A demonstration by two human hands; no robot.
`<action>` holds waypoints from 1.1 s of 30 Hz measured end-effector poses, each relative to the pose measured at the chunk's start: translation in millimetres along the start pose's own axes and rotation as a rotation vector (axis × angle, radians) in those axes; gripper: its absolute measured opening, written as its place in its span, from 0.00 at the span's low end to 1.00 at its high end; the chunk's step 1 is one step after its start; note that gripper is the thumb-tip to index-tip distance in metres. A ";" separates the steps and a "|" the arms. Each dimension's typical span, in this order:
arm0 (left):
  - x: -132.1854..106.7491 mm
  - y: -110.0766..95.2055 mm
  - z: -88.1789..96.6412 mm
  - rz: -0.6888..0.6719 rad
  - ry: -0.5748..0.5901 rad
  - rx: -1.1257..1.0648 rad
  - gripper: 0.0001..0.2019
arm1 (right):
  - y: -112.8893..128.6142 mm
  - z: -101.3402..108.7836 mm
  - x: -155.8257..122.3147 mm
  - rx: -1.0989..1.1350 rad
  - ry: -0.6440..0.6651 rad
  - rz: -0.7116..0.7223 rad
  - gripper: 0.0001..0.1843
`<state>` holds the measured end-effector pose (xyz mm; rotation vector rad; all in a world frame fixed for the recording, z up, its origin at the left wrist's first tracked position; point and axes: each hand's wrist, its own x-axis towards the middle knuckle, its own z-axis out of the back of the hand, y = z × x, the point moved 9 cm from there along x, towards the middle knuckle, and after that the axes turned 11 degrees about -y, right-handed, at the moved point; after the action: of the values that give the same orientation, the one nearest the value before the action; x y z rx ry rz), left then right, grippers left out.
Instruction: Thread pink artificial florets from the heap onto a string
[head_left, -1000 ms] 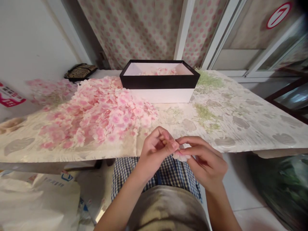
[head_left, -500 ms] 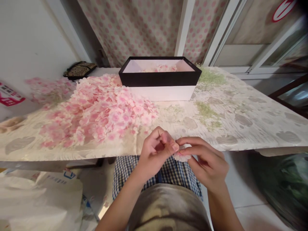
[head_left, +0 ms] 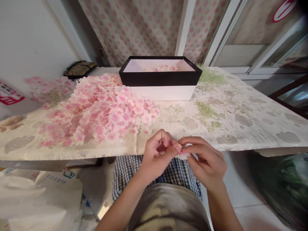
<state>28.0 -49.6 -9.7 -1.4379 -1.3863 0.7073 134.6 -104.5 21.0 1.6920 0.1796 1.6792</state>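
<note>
Both hands meet above my lap at the table's front edge. My right hand (head_left: 206, 158) is closed, its fingertips pinching a small pale pink artificial flower (head_left: 184, 156). Thumb and fingertips of my left hand (head_left: 158, 154) are pressed together at the flower's top, against the right fingertips; what exactly they pinch there is too small to make out. A big heap of loose pink artificial flowers (head_left: 101, 112) lies on the table to the left. Behind, an open box (head_left: 160, 93) with a black rim and white lower side holds more pink flowers (head_left: 166, 68).
Green plastic stems (head_left: 208, 110) lie right of the box, with another green bunch (head_left: 211, 77) behind. A dark patterned pouch (head_left: 79, 69) sits at the back left. The patterned tablecloth (head_left: 243, 120) covers the table. A white bag (head_left: 40, 199) stands on the floor at left.
Both hands stay pinched together. The left hand has shifted slightly right, and the flower between the fingers has turned a little, showing less of its petals.
</note>
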 end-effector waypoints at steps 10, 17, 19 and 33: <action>49.2 -17.0 23.6 -0.410 -0.200 0.794 0.08 | -84.6 69.7 28.1 -0.680 -0.167 -0.247 0.07; 48.0 -14.5 22.7 -0.494 -0.176 0.868 0.11 | -133.1 38.0 41.6 -1.117 0.256 -0.169 0.13; 42.4 -26.0 28.9 -0.543 -0.256 0.835 0.11 | -134.7 31.0 41.1 -1.179 0.304 -0.160 0.14; 48.7 -39.7 80.2 -0.331 -0.239 1.247 0.09 | -132.2 31.4 37.8 -1.165 0.160 -0.112 0.12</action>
<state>-51.2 11.8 8.7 -0.1447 -0.9503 1.2237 219.5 0.2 -20.5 0.6529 -0.5316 1.3648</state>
